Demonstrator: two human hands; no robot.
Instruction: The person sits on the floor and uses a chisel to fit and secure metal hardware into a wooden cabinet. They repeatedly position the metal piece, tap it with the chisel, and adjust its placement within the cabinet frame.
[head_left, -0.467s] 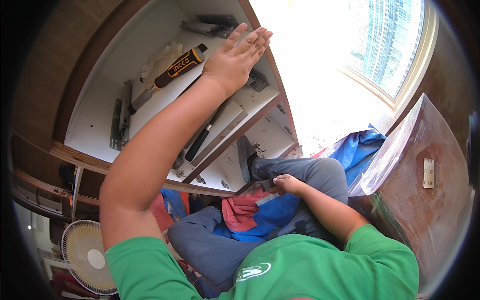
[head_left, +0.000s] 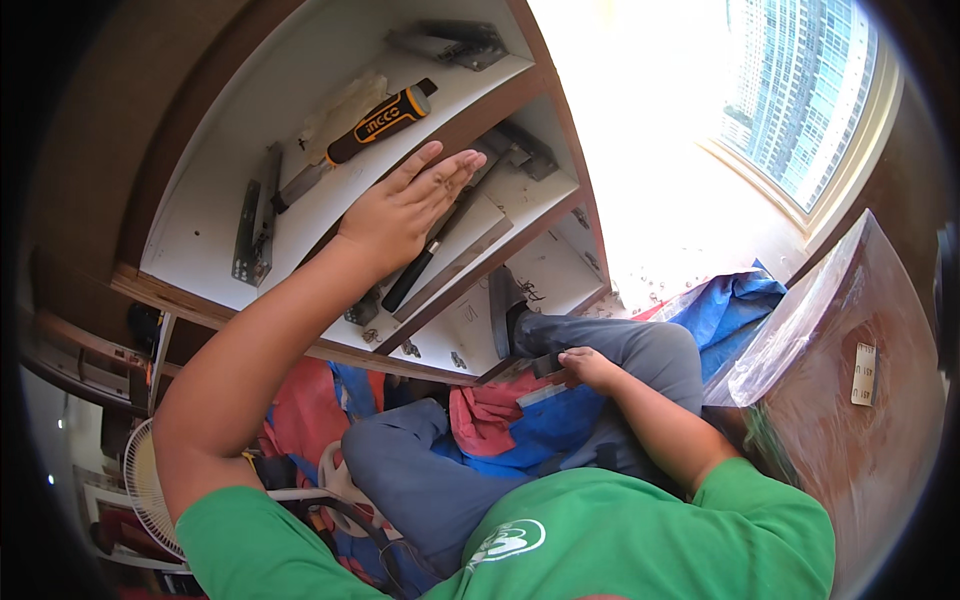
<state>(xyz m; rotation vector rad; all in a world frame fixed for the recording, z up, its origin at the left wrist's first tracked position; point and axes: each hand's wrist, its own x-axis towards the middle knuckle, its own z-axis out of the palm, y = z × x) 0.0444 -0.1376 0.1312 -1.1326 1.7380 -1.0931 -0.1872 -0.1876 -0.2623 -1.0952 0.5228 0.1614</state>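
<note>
My left hand (head_left: 400, 212) is raised over the cabinet's divider edge, fingers stretched out and nothing in them. Just beyond it, a chisel (head_left: 375, 128) with a black and orange handle lies on the white upper shelf (head_left: 215, 225). A long tool with a black handle (head_left: 408, 282) rests in the middle compartment, partly behind that hand. Beside my bent knee, my right hand (head_left: 590, 368) is closed around a small dark piece (head_left: 548, 365), whose kind I cannot make out.
Metal drawer slides (head_left: 258, 225) stand at the cabinet's left wall, and others (head_left: 465, 45) lie at the back. Loose hinges (head_left: 410, 348) sit in the lower compartment. A plastic-wrapped brown panel (head_left: 850, 400) stands at right. Blue and red sheeting (head_left: 740, 305) covers the floor; a fan (head_left: 150, 490) stands at left.
My left hand has come down and left from the upper compartment, uncovering the far slides. The whole view has shifted slightly. My right hand stays by the knee.
</note>
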